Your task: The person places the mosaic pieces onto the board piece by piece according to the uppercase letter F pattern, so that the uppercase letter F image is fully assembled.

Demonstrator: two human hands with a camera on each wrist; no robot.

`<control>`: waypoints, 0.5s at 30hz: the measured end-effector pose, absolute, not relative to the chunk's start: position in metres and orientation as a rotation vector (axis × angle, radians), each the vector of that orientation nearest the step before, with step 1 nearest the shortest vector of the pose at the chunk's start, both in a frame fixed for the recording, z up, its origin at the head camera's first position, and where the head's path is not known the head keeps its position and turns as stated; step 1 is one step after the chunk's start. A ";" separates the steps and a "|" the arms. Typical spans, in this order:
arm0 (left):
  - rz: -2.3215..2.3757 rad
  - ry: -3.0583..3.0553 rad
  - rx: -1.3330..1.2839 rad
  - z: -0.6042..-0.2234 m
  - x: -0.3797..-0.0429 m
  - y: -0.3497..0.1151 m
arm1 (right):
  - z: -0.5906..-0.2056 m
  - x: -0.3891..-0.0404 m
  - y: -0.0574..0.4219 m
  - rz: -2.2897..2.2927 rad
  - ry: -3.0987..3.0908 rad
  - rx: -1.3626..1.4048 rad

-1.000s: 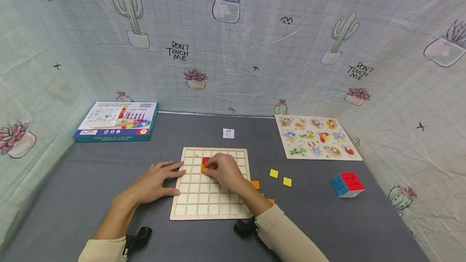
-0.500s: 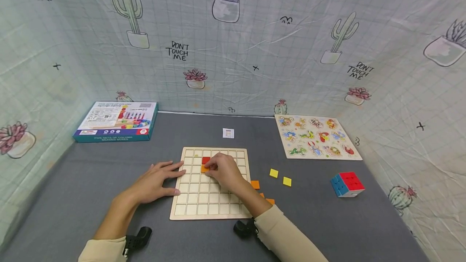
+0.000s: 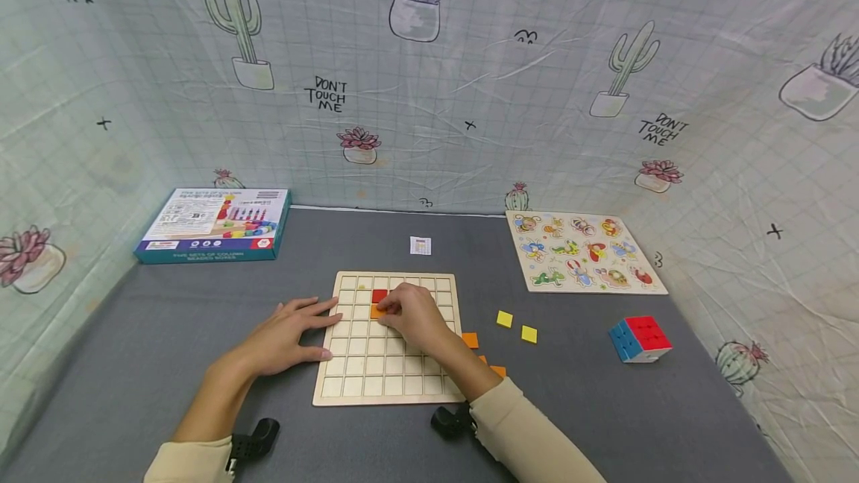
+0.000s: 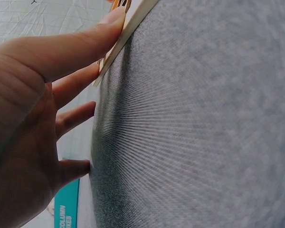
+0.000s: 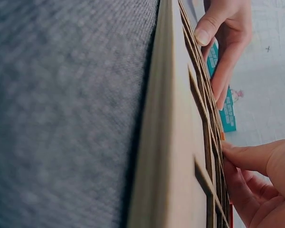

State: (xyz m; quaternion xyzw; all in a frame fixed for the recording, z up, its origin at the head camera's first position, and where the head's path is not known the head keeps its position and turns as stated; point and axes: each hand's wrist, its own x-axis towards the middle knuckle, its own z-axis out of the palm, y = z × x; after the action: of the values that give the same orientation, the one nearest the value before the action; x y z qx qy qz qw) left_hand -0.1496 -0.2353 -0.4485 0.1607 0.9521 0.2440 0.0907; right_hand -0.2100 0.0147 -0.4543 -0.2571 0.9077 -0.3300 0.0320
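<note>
On the board (image 3: 376,365), the right hand (image 3: 417,317) pinches an orange tile (image 3: 375,312) next to the red tile (image 3: 379,295); the spread left hand (image 3: 288,338) touches the board's left edge. Best line up corners, then press.

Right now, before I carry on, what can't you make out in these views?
Head: the right part of the orange tile on the wooden grid board, hidden by the right hand.
Head: full outlines of the lower loose orange tiles, partly covered by the right forearm.
Head: print on the small white card, too small to read.
Left wrist: the rest of the teal box, cut off by the bottom edge.
</note>
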 end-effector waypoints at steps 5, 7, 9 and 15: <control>0.723 2.833 0.491 -0.450 -0.150 -0.235 | -0.453 -0.208 0.021 -1.079 2.725 -0.785; 0.723 2.831 0.492 -0.450 -0.150 -0.235 | -0.452 -0.207 0.026 -1.120 2.674 -0.780; 0.727 2.828 0.491 -0.450 -0.150 -0.235 | -0.450 -0.206 0.031 -1.150 2.625 -0.768; 0.740 2.847 0.522 -0.451 -0.150 -0.237 | -0.441 -0.206 0.046 -1.143 2.600 -0.802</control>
State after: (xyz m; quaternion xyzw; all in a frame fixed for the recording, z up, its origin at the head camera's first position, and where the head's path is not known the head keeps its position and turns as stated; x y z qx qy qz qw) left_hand -0.1500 -0.2367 -0.4507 0.1742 0.9502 0.2469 0.0768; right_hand -0.2055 0.0456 -0.4412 -0.2706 0.8770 -0.3855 0.0949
